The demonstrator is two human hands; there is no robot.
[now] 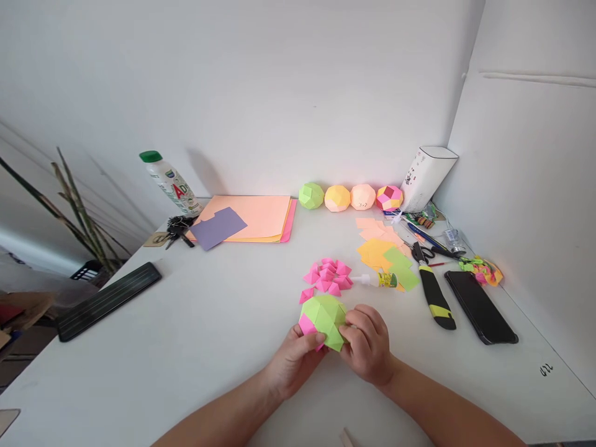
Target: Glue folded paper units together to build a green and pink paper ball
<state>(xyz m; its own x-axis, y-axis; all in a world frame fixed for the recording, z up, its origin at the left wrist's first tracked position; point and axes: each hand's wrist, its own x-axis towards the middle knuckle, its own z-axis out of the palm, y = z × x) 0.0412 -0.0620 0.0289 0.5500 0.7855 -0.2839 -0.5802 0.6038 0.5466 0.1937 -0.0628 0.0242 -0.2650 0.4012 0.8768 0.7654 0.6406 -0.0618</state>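
A green and pink folded paper ball (322, 318) is held just above the white table (209, 323), near its front middle. My left hand (294, 360) grips its lower left side, thumb on a pink piece. My right hand (367, 344) is curled round its right side, fingers pressed on the green paper. Just behind the ball lies a pile of pink folded paper pieces (326, 277). A small glue bottle (378, 280) lies on its side to the right of that pile.
Several finished paper balls (350, 197) line the back wall beside a white box (426, 178). Paper squares (384, 251), scissors (426, 252), a utility knife (436, 298) and a phone (479, 305) lie right. Coloured sheets (251, 217), keys (177, 228), a bottle (170, 181) and a black bar (109, 300) lie left.
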